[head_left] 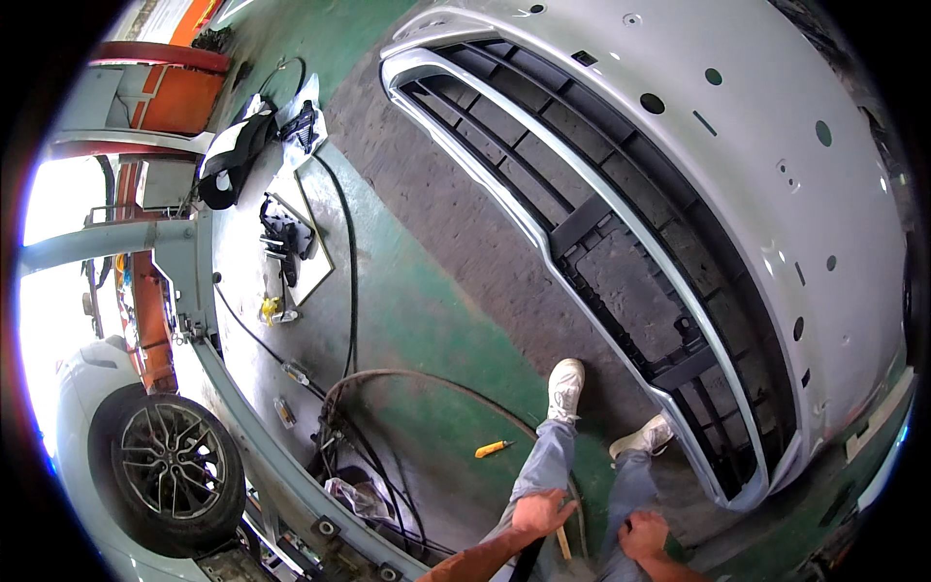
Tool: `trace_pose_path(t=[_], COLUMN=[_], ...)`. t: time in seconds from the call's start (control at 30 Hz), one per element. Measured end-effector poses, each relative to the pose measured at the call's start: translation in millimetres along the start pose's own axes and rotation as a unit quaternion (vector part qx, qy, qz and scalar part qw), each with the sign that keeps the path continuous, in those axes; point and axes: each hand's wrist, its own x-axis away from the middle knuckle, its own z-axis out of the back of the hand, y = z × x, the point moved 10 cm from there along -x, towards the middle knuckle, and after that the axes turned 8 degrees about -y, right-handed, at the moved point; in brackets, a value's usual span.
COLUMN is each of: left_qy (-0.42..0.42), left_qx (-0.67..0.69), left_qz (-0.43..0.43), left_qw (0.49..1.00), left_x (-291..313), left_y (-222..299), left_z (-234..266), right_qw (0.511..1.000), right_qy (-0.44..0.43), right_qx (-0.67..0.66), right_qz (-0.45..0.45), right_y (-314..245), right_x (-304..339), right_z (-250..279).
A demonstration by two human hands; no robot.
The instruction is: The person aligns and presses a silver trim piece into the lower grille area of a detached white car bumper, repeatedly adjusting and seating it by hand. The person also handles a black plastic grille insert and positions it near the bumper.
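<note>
My left hand is over my left leg, its fingers curled. Just below it a narrow yellow strip shows; whether the fingers grip it I cannot tell. Above my right leg is my right hand, closed, its palm side hidden. Both hands are apart from the pale silver car bumper that stretches along the right. A black grille with a bright trim fills the bumper's opening. On the green floor ahead of my left hand lies a yellow-handled cutter.
Hoses and cables snake over the floor. Black plastic parts lie on a white board further left. A grey lift arm runs beside a car wheel. Near the hoses sits a clear plastic bag.
</note>
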Motion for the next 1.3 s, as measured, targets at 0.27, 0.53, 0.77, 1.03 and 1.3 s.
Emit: trace_pose_path(t=[0.27,0.53,0.77,1.03,1.3], left_qy=[-0.010,0.002,-0.009,-0.001,-0.052], left_qx=[-0.027,-0.031,-0.038,-0.033,0.020], left_qz=[0.000,-0.019,-0.019,-0.013,0.019], left_qw=[1.000,0.999,0.999,0.999,0.998], left_x=[-4.6,-6.2,-9.4,-11.7,-16.9], left_y=[-0.4,6.5,12.5,15.6,18.5], left_z=[-6.1,-5.6,-5.0,-3.2,-1.8], right_qw=[0.999,1.000,0.998,0.998,0.995], right_qy=[-0.007,-0.003,0.044,0.002,-0.049], right_qx=[0.011,-0.008,-0.044,-0.039,-0.056], right_qz=[-0.030,-0.017,-0.014,-0.042,-0.062], right_y=[-4.1,-1.7,3.8,9.5,9.3], right_x=[5.1,7.8,9.3,5.2,2.1], right_z=[4.2,4.3,5.9,2.0,13.6])
